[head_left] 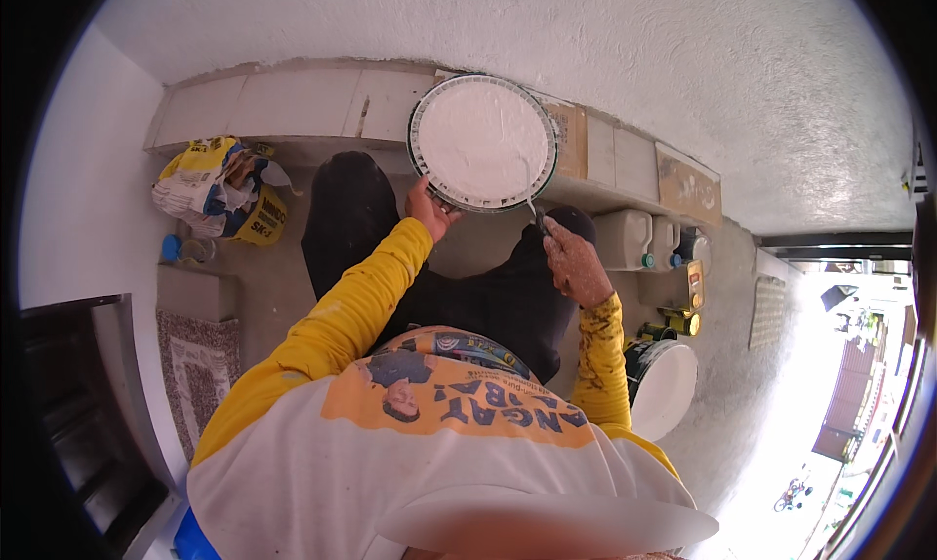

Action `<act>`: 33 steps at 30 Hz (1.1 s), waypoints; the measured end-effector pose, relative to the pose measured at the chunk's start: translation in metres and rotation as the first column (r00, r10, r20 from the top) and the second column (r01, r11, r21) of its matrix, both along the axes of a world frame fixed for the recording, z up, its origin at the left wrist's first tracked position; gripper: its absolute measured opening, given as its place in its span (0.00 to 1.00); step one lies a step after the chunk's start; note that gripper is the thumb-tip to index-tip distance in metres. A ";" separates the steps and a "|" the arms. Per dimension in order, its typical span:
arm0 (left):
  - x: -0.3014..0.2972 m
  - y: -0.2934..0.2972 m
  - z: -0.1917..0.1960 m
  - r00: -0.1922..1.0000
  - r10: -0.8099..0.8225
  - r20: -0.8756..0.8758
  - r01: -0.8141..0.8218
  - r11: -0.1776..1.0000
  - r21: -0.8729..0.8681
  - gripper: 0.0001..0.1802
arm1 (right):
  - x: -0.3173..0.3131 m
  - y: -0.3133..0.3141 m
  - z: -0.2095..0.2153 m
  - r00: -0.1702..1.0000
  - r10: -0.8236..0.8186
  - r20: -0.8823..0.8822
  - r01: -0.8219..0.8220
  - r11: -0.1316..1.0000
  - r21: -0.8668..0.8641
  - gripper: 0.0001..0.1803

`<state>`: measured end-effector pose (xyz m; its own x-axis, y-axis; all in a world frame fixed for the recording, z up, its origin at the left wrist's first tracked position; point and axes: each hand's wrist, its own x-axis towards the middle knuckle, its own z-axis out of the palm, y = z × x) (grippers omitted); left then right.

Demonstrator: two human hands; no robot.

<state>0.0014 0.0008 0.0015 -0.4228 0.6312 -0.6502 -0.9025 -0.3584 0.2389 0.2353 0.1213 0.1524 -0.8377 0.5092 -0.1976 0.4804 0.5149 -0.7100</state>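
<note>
Ahead of my knees, a round tub (pixel 417 165) with a patterned rim is full to the brim with smooth white paste (pixel 483 136). It sits at the edge of a tiled ledge. My left hand (pixel 432 212) is closed on the tub's near left rim, its fingertips partly hidden beneath. In my right hand (pixel 578 264) is a dark-handled tool with a thin metal end (pixel 533 207), seen edge-on, which looks like a putty knife. Its metal end reaches the near right rim, where a thin line marks the paste.
A pale tiled ledge (pixel 303 101) runs along the textured wall, with cardboard (pixel 688 186) on it. At left lies a crumpled yellow-and-white bag (pixel 200 184). Jugs (pixel 623 240), small cans (pixel 678 321) and a bucket with a white top (pixel 666 389) stand right.
</note>
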 end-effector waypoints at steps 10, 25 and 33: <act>0.000 0.004 -0.004 1.000 -0.015 -0.014 0.015 1.000 0.007 0.35 | -0.082 0.024 -0.035 1.000 -0.018 0.004 0.018 0.998 0.063 0.26; 0.000 0.004 -0.009 0.993 -0.092 -0.075 0.096 0.994 0.051 0.29 | -0.082 0.041 0.051 0.798 -0.311 -0.516 0.334 0.941 -0.052 0.31; -0.008 0.005 -0.018 0.988 -0.094 -0.120 0.099 0.994 0.039 0.20 | -0.124 0.087 0.088 0.690 -0.353 -0.631 0.347 0.927 -0.138 0.33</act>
